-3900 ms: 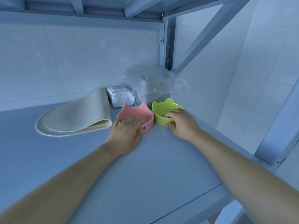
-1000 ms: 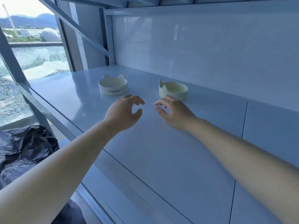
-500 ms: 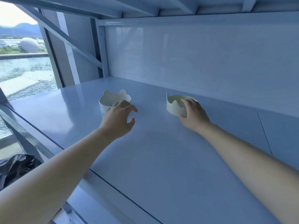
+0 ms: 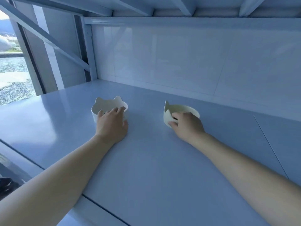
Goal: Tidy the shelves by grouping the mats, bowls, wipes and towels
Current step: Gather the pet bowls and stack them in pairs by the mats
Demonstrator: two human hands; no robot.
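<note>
Two cat-eared bowls stand on the pale blue shelf [image 4: 154, 160]. A white bowl [image 4: 106, 105] is on the left; my left hand [image 4: 112, 123] grips its near rim, fingers curled over the edge and thumb against the outer wall. A cream bowl [image 4: 182, 108] is on the right; my right hand [image 4: 187, 124] pinches its near rim, thumb on the outside and fingers reaching inside. Both bowls rest on the shelf surface, roughly a hand's width or more apart.
A white tiled back wall [image 4: 187, 62] closes the shelf behind the bowls. A metal upright and diagonal brace [image 4: 48, 38] stand at the left, with a window beyond. The upper shelf's underside [image 4: 179, 7] hangs overhead. A dark bag [image 4: 4, 185] lies below left.
Both hands left the pink and green bowls at the shelf's right end and reached to the left end. They now hold the white and cream bowls, which half a second ago were only partly touched.
</note>
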